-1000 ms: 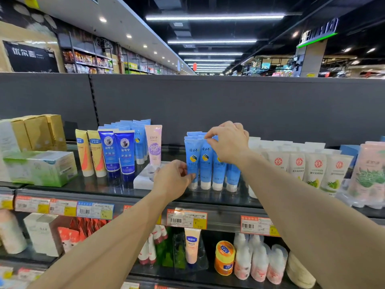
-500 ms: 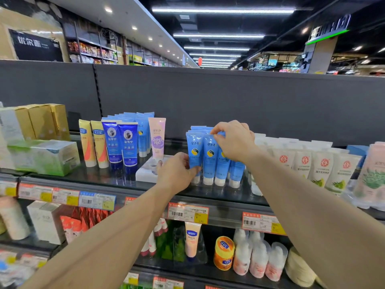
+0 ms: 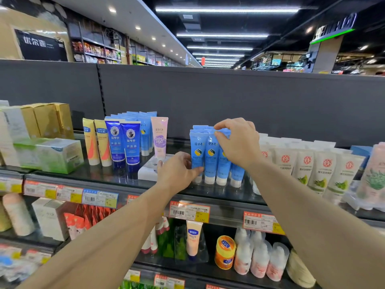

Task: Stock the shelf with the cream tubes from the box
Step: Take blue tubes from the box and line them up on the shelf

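Fingers of left hand [image 3: 177,174] pinch blue cream tube [image 3: 196,155] low; right hand [image 3: 237,140] grips tube tops, wrist arched.

Bright overhead strip lights [image 3: 227,10], glare on glossy shelf [image 3: 116,174], wide-angle bending and soft blur at edges.

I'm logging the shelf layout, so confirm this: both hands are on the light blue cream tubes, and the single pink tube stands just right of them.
Not quite. The head view shows the left hand and right hand on the light blue cream tubes, but the single pink tube stands to their left, beside the dark blue tubes. White tubes stand to the right.
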`<state>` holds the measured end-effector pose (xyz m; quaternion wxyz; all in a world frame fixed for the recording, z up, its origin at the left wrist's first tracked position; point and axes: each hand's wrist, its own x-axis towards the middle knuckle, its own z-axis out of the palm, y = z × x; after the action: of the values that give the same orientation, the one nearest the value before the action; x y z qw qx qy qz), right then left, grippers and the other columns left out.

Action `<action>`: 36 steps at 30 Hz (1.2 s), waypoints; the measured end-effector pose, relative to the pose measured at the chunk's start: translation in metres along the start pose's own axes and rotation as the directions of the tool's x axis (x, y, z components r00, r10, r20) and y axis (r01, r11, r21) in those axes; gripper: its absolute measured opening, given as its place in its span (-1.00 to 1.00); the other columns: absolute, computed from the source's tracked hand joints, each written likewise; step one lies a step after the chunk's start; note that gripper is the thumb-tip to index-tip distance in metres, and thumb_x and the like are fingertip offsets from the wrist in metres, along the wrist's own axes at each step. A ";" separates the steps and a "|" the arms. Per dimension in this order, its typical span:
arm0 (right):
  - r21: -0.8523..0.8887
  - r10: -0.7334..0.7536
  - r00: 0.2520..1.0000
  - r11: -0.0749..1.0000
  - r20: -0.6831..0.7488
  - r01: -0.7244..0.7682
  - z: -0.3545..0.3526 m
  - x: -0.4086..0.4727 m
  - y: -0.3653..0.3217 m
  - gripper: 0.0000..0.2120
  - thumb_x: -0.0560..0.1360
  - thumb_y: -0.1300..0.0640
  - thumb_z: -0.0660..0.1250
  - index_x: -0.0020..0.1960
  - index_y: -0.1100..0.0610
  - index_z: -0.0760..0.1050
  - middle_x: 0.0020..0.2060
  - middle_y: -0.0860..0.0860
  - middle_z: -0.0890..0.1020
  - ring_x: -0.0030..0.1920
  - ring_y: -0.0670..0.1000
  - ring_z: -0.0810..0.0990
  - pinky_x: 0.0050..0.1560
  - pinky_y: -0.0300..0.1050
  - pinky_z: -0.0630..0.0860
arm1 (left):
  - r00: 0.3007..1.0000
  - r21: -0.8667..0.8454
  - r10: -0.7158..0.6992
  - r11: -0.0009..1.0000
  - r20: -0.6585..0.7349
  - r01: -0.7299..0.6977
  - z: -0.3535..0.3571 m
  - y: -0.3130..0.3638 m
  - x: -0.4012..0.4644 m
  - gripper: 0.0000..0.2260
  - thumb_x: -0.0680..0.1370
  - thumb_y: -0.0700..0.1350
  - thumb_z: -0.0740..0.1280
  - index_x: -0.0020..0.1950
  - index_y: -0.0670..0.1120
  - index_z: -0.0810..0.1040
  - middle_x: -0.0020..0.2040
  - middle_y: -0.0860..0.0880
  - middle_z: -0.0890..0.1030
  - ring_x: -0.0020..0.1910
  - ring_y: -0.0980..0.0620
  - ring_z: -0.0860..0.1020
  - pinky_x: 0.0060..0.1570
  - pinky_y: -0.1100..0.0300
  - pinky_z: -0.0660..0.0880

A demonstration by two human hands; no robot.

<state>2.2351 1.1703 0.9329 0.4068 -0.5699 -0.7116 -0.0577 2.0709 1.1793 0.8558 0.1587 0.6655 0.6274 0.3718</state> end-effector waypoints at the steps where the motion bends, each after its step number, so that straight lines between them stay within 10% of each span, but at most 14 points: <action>1: 0.037 -0.034 0.998 0.999 -0.057 0.036 0.005 -0.007 -0.004 -0.84 0.55 0.05 0.27 0.06 -0.04 0.60 0.07 -0.05 0.60 0.18 0.09 0.44 0.14 -0.07 0.33 | 1.000 -0.012 -0.002 1.000 -0.010 0.002 -0.002 -0.001 -0.002 -0.56 0.46 0.19 0.41 0.24 0.02 0.46 -0.04 0.16 0.56 0.08 0.06 0.56 0.29 -0.17 0.38; 15: 0.388 -0.278 0.908 0.910 0.314 0.144 0.137 -0.087 -0.163 -0.78 0.54 0.05 0.28 0.13 0.03 0.60 0.02 0.01 0.64 0.07 0.01 0.56 0.13 -0.01 0.51 | 0.957 0.059 -0.146 0.984 -0.250 0.166 -0.139 -0.138 -0.094 -0.57 0.49 0.13 0.39 0.29 -0.03 0.49 0.15 0.04 0.60 0.16 0.04 0.55 0.17 0.05 0.49; 22: 0.375 -0.452 0.729 0.883 0.513 0.283 0.221 -0.149 -0.336 -0.66 0.58 -0.07 0.14 0.25 0.03 0.52 0.12 0.08 0.60 0.16 0.13 0.53 0.09 0.04 0.50 | 0.937 0.449 -0.273 0.824 -0.218 0.344 -0.277 -0.270 -0.180 -0.43 0.55 0.25 0.21 0.48 0.00 0.30 0.46 -0.05 0.36 0.38 -0.07 0.40 0.33 0.03 0.36; 36: 0.287 -0.384 0.555 0.923 0.738 0.256 0.367 -0.283 -0.572 -0.46 0.59 -0.16 0.11 0.52 -0.04 0.16 0.51 0.07 0.20 0.51 0.14 0.08 0.49 0.13 0.08 | 0.797 0.550 -0.531 0.590 -0.286 0.591 -0.459 -0.472 -0.315 -0.39 0.56 0.30 0.14 0.55 0.11 0.12 0.58 -0.06 0.10 0.55 -0.14 0.04 0.49 -0.17 0.06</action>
<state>1.5611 0.9576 0.7252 0.0791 -0.3665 -0.9103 0.1753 1.4341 0.8382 0.7514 0.0135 0.4295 0.8965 0.1077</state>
